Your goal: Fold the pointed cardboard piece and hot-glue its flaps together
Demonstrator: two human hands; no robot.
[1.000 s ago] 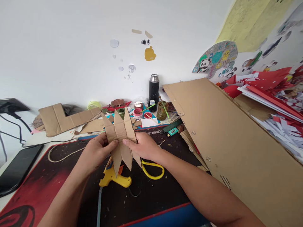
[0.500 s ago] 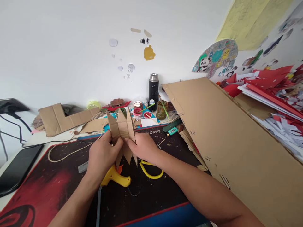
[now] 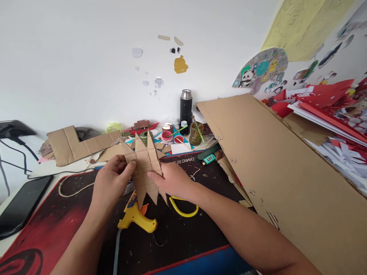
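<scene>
Spanning left hand [image 3: 110, 183] and right hand [image 3: 178, 181], spiked cardboard [image 3: 142, 164] is pinched at both sides between thumbs and fingers, above the glue gun [image 3: 140, 219]; pressure is best spread evenly, off its tips.

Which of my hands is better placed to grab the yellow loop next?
Probably your right hand. It grips the right side of the spiky cardboard, nearer the yellow loop, while your left hand is on the cardboard's other side. Your right would likely have to let go first.
</scene>
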